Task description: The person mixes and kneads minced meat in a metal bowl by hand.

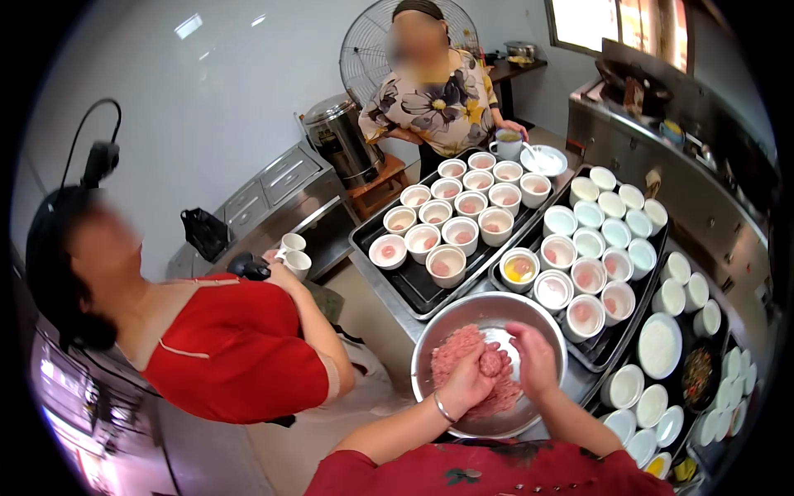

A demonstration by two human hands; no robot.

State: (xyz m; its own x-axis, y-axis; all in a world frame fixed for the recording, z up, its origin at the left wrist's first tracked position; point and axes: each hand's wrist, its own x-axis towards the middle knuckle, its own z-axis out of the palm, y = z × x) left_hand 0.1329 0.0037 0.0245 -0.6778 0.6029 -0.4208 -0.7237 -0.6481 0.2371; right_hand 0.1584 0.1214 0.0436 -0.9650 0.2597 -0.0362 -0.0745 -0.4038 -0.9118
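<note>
A wide metal bowl (pixel 423 397) holds pink minced meat (pixel 453 355). Over the meat, my left hand (pixel 468 382) holds a round meatball (pixel 491 363), with the fingers curled around it; a bracelet circles that wrist. My right hand (pixel 533 357) is raised over the bowl's right side, its fingers apart and bent toward the meatball, with nothing seen in it. Just beyond the bowl, a white cup with yellow egg (pixel 519 268) stands beside other white cups with meat in them (pixel 582 317).
Black trays (pixel 423 307) of white cups stand ahead and to the right. A person in red (pixel 240 347) at the left holds two cups (pixel 294 252). Across the table, a person in a flowered top (pixel 438 107) holds a mug (pixel 507 145) near a white plate (pixel 543 160).
</note>
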